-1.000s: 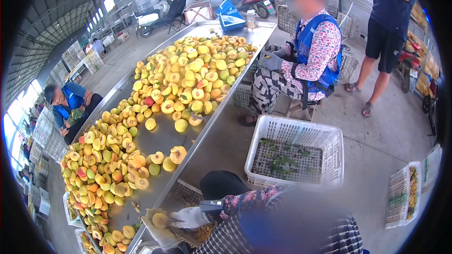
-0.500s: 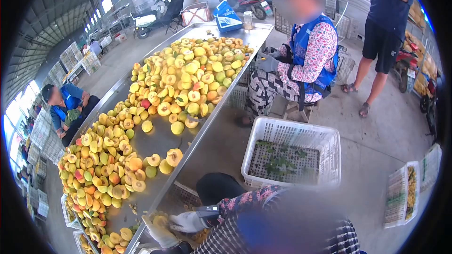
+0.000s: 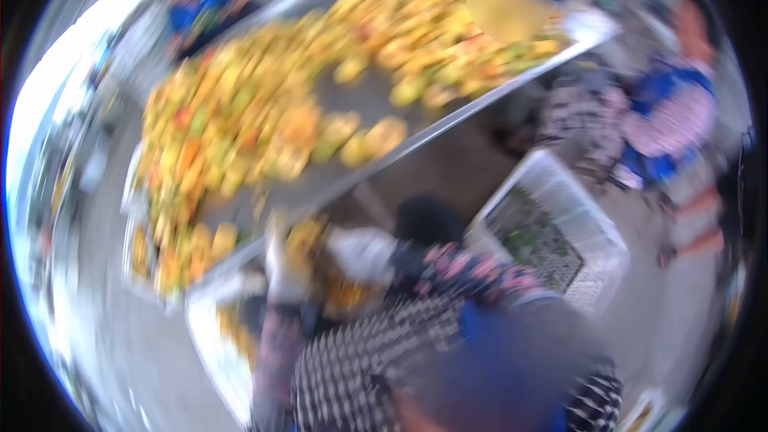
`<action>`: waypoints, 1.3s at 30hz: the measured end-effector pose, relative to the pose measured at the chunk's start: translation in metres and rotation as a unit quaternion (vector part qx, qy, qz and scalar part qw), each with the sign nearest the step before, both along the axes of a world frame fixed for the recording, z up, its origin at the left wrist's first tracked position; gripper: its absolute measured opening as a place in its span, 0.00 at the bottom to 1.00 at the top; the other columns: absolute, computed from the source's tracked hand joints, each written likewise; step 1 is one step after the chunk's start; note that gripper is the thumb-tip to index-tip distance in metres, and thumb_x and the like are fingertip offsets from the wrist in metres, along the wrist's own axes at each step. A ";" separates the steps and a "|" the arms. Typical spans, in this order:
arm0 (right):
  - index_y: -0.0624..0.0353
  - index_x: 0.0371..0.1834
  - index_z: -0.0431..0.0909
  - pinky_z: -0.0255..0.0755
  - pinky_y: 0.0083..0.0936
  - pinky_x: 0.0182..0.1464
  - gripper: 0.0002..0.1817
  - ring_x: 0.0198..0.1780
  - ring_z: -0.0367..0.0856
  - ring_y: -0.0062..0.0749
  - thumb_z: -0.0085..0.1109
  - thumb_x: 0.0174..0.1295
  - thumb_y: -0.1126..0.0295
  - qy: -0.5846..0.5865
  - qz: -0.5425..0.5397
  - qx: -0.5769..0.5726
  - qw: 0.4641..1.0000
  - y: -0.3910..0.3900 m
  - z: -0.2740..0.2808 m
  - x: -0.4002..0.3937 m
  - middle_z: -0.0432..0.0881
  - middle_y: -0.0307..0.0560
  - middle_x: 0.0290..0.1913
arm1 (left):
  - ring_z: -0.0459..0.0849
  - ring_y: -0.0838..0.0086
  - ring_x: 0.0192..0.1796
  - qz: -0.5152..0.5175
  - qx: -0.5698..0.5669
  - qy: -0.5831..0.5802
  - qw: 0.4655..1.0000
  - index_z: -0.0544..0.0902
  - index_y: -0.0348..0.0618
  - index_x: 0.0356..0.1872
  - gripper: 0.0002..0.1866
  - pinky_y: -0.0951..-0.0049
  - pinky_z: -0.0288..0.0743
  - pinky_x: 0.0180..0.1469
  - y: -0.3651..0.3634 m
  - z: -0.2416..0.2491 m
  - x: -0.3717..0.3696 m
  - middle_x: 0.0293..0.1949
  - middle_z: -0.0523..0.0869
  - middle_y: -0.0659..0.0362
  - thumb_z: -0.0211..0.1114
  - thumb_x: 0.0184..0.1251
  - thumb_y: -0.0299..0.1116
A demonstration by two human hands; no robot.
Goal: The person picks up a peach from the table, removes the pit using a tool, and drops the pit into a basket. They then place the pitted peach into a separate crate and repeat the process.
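Observation:
Motion blur smears this view. My left hand (image 3: 288, 268), in a white glove, is at the table's near edge with its fingers around a yellow peach (image 3: 306, 238). My right hand (image 3: 362, 254), also gloved in white, is beside that peach from the right; its fingers are too smeared to tell their grip. Yellow peach pieces (image 3: 352, 296) show below my hands. On the metal table (image 3: 424, 136) just beyond lies a large heap of peaches (image 3: 240, 112), many of them halved.
A white plastic crate (image 3: 588, 216) with green leaves inside stands to the right. Another white crate (image 3: 212, 344) with yellow pieces is at lower left. One person in blue (image 3: 208, 4) sits across the table; another, in floral sleeves (image 3: 680, 120), sits at right.
My view has swung, so the table and heap appear rotated and farther right. Both gloved hands appear higher in the picture, still close together around the fruit.

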State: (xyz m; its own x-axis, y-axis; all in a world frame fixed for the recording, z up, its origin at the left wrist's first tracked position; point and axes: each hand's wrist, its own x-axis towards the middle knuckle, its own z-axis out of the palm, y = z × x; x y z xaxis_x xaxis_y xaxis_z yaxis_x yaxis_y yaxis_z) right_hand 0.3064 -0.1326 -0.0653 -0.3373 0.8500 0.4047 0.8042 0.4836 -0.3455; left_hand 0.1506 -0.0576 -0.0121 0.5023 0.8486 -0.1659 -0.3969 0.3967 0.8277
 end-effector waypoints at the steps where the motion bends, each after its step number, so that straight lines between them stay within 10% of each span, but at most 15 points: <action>1: 0.67 0.43 0.73 0.75 0.36 0.28 0.16 0.28 0.80 0.42 0.54 0.63 0.63 0.077 -0.017 -0.075 0.994 -0.001 0.010 -0.004 0.79 0.53 0.30 | 0.84 0.57 0.52 0.073 -0.042 0.024 0.996 0.71 0.34 0.60 0.27 0.63 0.79 0.55 -0.005 0.005 0.009 0.50 0.83 0.45 0.46 0.79 0.51; 3: 0.67 0.43 0.72 0.74 0.42 0.32 0.17 0.31 0.81 0.52 0.52 0.68 0.61 0.156 -0.047 -0.141 0.977 0.005 0.002 -0.011 0.79 0.63 0.29 | 0.87 0.65 0.36 0.112 -0.010 0.057 0.992 0.81 0.32 0.39 0.27 0.69 0.81 0.44 0.013 -0.011 0.016 0.32 0.87 0.51 0.52 0.76 0.53; 4: 0.65 0.42 0.72 0.73 0.45 0.35 0.15 0.33 0.81 0.56 0.51 0.70 0.61 0.037 -0.011 0.013 0.999 0.001 0.003 -0.015 0.79 0.65 0.29 | 0.86 0.67 0.33 0.126 -0.007 0.054 0.991 0.81 0.32 0.40 0.28 0.71 0.81 0.40 0.003 0.009 0.025 0.31 0.86 0.51 0.54 0.74 0.54; 5: 0.63 0.43 0.71 0.71 0.46 0.35 0.13 0.35 0.81 0.60 0.51 0.70 0.62 0.403 -0.062 -0.231 0.884 -0.001 0.016 -0.025 0.80 0.64 0.31 | 0.84 0.66 0.35 0.115 -0.025 0.049 0.992 0.79 0.33 0.43 0.31 0.69 0.80 0.42 0.005 0.005 0.024 0.32 0.85 0.50 0.52 0.73 0.59; 6: 0.63 0.44 0.70 0.70 0.47 0.36 0.13 0.36 0.80 0.63 0.53 0.69 0.63 0.428 -0.036 -0.226 0.874 0.000 0.021 -0.023 0.80 0.63 0.31 | 0.84 0.65 0.36 0.112 -0.019 0.058 0.992 0.79 0.31 0.41 0.32 0.67 0.80 0.41 0.006 0.004 0.021 0.33 0.85 0.48 0.52 0.73 0.59; 11: 0.65 0.47 0.70 0.72 0.43 0.38 0.14 0.37 0.81 0.59 0.52 0.70 0.63 0.239 -0.011 -0.225 0.945 -0.002 0.028 -0.002 0.81 0.61 0.34 | 0.86 0.60 0.34 -0.022 -0.039 0.099 0.994 0.81 0.31 0.34 0.28 0.66 0.81 0.41 0.016 0.011 0.008 0.33 0.85 0.46 0.56 0.72 0.54; 13: 0.65 0.50 0.71 0.72 0.39 0.40 0.14 0.39 0.81 0.52 0.51 0.71 0.64 0.365 0.018 -0.226 0.903 -0.003 0.020 -0.013 0.81 0.56 0.37 | 0.86 0.59 0.34 -0.053 -0.039 0.109 0.992 0.81 0.31 0.33 0.27 0.65 0.81 0.40 0.022 0.016 0.007 0.32 0.85 0.47 0.58 0.71 0.53; 17: 0.61 0.54 0.72 0.71 0.23 0.44 0.15 0.41 0.75 0.22 0.51 0.74 0.62 0.565 0.019 -0.454 0.688 -0.006 0.042 -0.010 0.78 0.38 0.41 | 0.87 0.58 0.35 -0.042 -0.059 0.074 0.995 0.81 0.33 0.32 0.25 0.62 0.83 0.38 0.021 0.011 0.011 0.31 0.84 0.48 0.61 0.69 0.52; 20: 0.56 0.50 0.74 0.65 0.11 0.33 0.13 0.31 0.70 0.11 0.51 0.74 0.59 0.606 0.017 -0.482 0.632 -0.010 0.050 -0.013 0.75 0.29 0.36 | 0.87 0.59 0.34 0.010 -0.082 0.056 0.995 0.80 0.34 0.32 0.24 0.60 0.84 0.36 0.017 0.007 0.018 0.32 0.84 0.49 0.62 0.69 0.51; 25: 0.53 0.42 0.72 0.54 0.18 0.15 0.14 0.13 0.59 0.17 0.50 0.73 0.54 0.664 -0.020 -0.576 0.476 -0.008 0.054 -0.005 0.66 0.32 0.19 | 0.86 0.60 0.32 0.015 -0.114 0.007 0.993 0.79 0.36 0.32 0.21 0.61 0.84 0.35 0.016 0.003 0.019 0.32 0.84 0.51 0.64 0.68 0.48; 27: 0.54 0.47 0.74 0.60 0.13 0.25 0.11 0.24 0.66 0.13 0.52 0.73 0.59 0.697 0.130 -0.583 0.397 -0.006 0.035 0.008 0.72 0.28 0.28 | 0.86 0.60 0.32 0.037 -0.110 0.000 0.993 0.79 0.36 0.31 0.21 0.61 0.84 0.34 0.015 -0.001 0.023 0.32 0.84 0.50 0.65 0.67 0.48; 30: 0.53 0.52 0.75 0.64 0.12 0.26 0.11 0.26 0.70 0.13 0.53 0.73 0.61 0.644 0.098 -0.438 0.619 -0.001 0.010 -0.011 0.75 0.28 0.32 | 0.86 0.61 0.33 0.039 -0.134 0.004 0.990 0.78 0.37 0.34 0.23 0.60 0.84 0.35 0.017 -0.002 0.024 0.32 0.83 0.52 0.62 0.68 0.51; 32: 0.52 0.49 0.74 0.59 0.14 0.20 0.11 0.21 0.67 0.15 0.52 0.73 0.59 0.612 0.018 -0.416 0.673 -0.001 0.024 -0.015 0.72 0.30 0.27 | 0.86 0.61 0.33 0.021 -0.148 0.023 0.989 0.78 0.38 0.34 0.22 0.60 0.84 0.35 0.019 -0.004 0.024 0.32 0.83 0.53 0.62 0.69 0.51; 38: 0.52 0.40 0.72 0.50 0.17 0.13 0.15 0.12 0.59 0.19 0.46 0.75 0.52 0.686 0.092 -0.607 0.389 -0.008 0.046 0.007 0.65 0.34 0.18 | 0.86 0.60 0.36 -0.054 -0.220 -0.103 0.969 0.79 0.45 0.30 0.18 0.60 0.84 0.37 0.024 -0.010 0.026 0.32 0.83 0.56 0.60 0.71 0.49; 39: 0.52 0.39 0.72 0.50 0.17 0.12 0.17 0.11 0.59 0.19 0.44 0.75 0.52 0.663 0.068 -0.606 0.433 -0.013 0.049 0.002 0.65 0.34 0.18 | 0.86 0.60 0.36 -0.069 -0.235 -0.156 0.957 0.79 0.45 0.29 0.18 0.59 0.85 0.38 0.026 -0.018 0.027 0.32 0.83 0.57 0.60 0.71 0.49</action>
State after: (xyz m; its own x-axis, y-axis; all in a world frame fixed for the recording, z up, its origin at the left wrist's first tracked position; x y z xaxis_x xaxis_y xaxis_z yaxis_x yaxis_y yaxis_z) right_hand 0.3088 -0.1451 -0.0165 -0.5724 0.7175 -0.3969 -0.4990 -0.6889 -0.5257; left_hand 0.1773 -0.0315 -0.0298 0.6915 0.6395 -0.3359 -0.5129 0.7621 0.3951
